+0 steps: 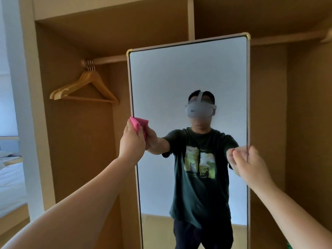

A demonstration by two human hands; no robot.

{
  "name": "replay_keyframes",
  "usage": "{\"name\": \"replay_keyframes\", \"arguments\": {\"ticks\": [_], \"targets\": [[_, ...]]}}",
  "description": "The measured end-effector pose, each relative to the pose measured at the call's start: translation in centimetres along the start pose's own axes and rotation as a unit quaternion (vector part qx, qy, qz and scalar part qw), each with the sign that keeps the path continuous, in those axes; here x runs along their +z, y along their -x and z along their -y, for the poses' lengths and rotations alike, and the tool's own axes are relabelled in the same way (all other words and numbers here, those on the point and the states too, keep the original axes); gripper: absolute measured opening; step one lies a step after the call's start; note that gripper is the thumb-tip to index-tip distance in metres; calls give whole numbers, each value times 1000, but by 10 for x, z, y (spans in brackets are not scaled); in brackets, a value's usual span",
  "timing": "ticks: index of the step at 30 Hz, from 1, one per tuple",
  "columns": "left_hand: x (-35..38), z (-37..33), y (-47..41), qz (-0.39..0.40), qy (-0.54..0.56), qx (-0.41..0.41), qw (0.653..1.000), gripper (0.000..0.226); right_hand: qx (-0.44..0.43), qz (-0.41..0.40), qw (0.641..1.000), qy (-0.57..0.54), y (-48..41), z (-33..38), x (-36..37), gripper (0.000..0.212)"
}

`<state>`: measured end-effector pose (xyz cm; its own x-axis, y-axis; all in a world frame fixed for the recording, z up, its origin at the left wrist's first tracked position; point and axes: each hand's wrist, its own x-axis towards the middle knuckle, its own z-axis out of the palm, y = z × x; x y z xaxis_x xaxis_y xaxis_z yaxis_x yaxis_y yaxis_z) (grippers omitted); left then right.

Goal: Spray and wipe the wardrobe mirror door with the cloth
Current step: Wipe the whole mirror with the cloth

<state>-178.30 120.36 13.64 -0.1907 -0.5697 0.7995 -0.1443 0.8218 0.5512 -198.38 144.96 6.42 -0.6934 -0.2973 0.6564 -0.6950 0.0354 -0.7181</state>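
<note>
Mirror door (188,83): upright, centre of view, wardrobe (75,141) behind. Pink cloth (137,124): pressed to the glass at the door's 9 o'clock edge, bunched in left hand (132,141). Right hand (251,164): fingers curled round the door's 3 o'clock edge. Wooden hangers (86,87): on rail, 10 o'clock.

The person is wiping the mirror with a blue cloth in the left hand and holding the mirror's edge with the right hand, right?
Nearly. The cloth is pink, not blue, as the head view shows. The left hand does press it to the mirror, and the right hand does hold its right edge.
</note>
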Motion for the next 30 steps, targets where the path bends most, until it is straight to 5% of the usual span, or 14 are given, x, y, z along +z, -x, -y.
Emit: {"name": "replay_keyframes", "arguments": {"ticks": [10, 16, 30], "targets": [[5, 18, 16, 18, -5, -1, 1000, 13, 18, -1, 1000, -6, 8, -11, 1, 18], [5, 22, 28, 30, -5, -10, 999, 32, 39, 20, 999, -7, 15, -22, -1, 28], [8, 42, 63, 58, 4, -22, 998, 25, 53, 28, 998, -4, 39, -50, 8, 30]]}}
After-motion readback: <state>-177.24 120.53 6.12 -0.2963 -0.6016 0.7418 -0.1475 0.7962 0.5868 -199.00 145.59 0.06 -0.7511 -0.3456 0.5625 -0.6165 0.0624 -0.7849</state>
